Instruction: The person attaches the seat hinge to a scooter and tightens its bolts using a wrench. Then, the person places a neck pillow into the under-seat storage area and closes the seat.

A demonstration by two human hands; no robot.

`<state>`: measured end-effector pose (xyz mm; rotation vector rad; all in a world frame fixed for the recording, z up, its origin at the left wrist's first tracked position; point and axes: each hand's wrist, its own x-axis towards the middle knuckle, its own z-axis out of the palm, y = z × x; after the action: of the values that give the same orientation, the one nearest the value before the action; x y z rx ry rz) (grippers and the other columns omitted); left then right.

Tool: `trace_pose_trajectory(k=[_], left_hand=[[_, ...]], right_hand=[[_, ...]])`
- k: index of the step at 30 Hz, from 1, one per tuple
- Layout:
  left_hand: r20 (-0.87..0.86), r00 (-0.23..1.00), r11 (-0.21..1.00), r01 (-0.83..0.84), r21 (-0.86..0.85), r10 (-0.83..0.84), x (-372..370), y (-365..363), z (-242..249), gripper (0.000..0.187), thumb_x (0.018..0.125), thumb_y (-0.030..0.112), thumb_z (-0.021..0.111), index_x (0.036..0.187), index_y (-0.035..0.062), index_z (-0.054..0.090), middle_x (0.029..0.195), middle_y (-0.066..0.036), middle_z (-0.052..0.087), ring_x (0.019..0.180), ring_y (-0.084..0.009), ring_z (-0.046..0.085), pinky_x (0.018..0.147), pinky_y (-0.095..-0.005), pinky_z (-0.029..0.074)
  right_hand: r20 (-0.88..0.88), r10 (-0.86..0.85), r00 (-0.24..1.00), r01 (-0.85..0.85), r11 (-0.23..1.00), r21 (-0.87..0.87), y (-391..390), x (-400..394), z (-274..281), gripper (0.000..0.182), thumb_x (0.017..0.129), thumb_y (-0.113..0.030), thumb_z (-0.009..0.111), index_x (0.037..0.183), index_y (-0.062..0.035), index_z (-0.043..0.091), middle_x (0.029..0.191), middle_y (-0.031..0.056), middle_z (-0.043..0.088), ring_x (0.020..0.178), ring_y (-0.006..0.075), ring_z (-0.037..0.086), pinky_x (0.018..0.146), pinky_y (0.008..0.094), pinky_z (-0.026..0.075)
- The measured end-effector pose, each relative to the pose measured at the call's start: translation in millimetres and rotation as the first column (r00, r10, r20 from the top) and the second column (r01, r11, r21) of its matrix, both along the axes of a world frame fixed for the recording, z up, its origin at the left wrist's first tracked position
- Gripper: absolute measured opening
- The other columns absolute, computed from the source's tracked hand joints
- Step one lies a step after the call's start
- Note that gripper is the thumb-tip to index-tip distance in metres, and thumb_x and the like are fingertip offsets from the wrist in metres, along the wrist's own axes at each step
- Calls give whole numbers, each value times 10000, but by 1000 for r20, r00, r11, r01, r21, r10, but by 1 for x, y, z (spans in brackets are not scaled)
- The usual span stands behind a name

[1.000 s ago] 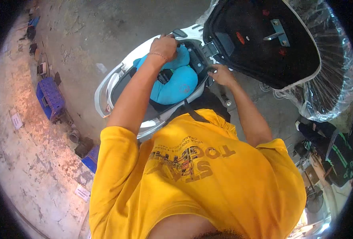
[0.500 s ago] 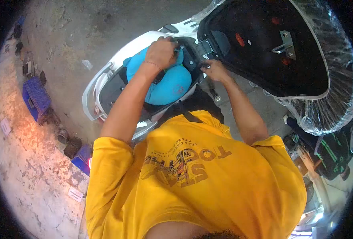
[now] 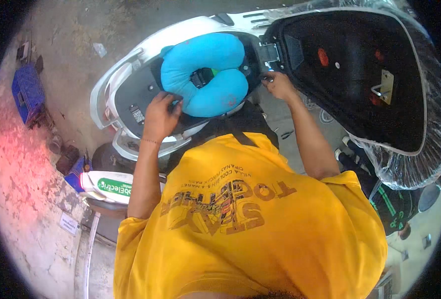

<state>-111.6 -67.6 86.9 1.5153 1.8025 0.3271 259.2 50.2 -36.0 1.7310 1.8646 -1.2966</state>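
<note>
A blue U-shaped neck pillow (image 3: 180, 79) lies in the open under-seat compartment of a white scooter (image 3: 180, 31). Beside the pillow's lower left edge is my left hand (image 3: 163, 113), its fingers bent but apart, with nothing visible in it. My right hand (image 3: 280, 85) is at the compartment's right edge, just below the seat hinge (image 3: 270, 52). Its fingers are pinched on something small that I cannot make out. Through the pillow's middle gap a black and green item (image 3: 203, 77) shows.
The raised seat (image 3: 350, 74), wrapped in clear plastic, is on the right. Pliers (image 3: 287, 134) lie on the floor below. At the left are a blue crate (image 3: 27, 92) and a white panel with green lettering (image 3: 112, 186). A person's dark shoes (image 3: 347, 158) show at the right.
My left hand has come off the top of the pillow and moved down and left to its lower edge. The pillow is now fully exposed, and the view has shifted.
</note>
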Motion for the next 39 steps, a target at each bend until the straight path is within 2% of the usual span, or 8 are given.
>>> trace_pose_trajectory(k=[8,10,12,20,23,27,31,39], left_hand=[[-73,997,998,-35,-54,31,-19,-36,-11,231,832,219,690,964,29,687,982,-192,645,917,-398,619,811,-454,500],[-63,989,987,139,82,-134,-10,-33,-19,224,814,196,688,979,45,687,984,-181,640,927,-392,611,819,-458,498],[-5,989,989,148,13,-148,4,-26,-19,230,792,184,692,985,60,685,990,-164,631,950,-371,606,825,-455,497],[-198,888,909,410,-73,-416,45,-13,-35,450,717,241,773,1125,110,635,1064,-125,582,1000,-329,583,823,-447,497],[-274,859,901,418,-114,-432,54,-14,-36,458,728,200,742,1153,97,609,1046,-135,579,999,-331,578,819,-446,489],[-430,818,911,410,-29,-382,65,-24,-52,296,762,166,688,1039,106,602,1002,-113,593,965,-286,587,784,-413,465],[-537,757,904,426,-29,-373,79,-31,-68,126,835,153,573,956,121,585,961,-81,590,950,-259,583,769,-406,451],[-571,769,909,407,88,-289,88,-35,-100,116,829,154,580,943,131,578,918,-68,565,926,-240,580,767,-401,443]], right_hand=[[-90,61,994,-59,998,22,12,-31,21,433,829,-269,694,1204,-57,650,1163,206,659,1077,352,637,964,411,485],[-84,28,996,-29,999,-17,11,-35,21,460,815,-270,706,1216,-53,644,1186,212,648,1096,353,627,976,411,478],[-79,-6,997,1,999,-54,9,-40,25,488,800,-271,719,1227,-49,638,1208,218,638,1115,355,618,987,411,472],[-74,211,975,-212,977,-9,0,-47,42,959,651,-317,849,1442,-24,393,1347,250,540,1211,337,570,1006,403,457],[-61,214,975,-215,976,-27,-7,-57,49,1002,622,-327,864,1448,-55,364,1350,243,534,1219,362,553,1008,426,448],[4,227,974,-227,974,-7,-21,-75,51,939,623,-341,861,1396,-92,390,1269,222,589,1183,374,568,965,446,464],[128,201,971,-219,965,141,-40,-89,49,798,675,-322,836,1334,-140,424,1208,179,617,1149,385,567,914,563,448],[118,136,984,-174,887,427,-84,-83,25,755,695,-293,817,1320,-149,418,1186,170,603,1125,395,543,832,602,414]])
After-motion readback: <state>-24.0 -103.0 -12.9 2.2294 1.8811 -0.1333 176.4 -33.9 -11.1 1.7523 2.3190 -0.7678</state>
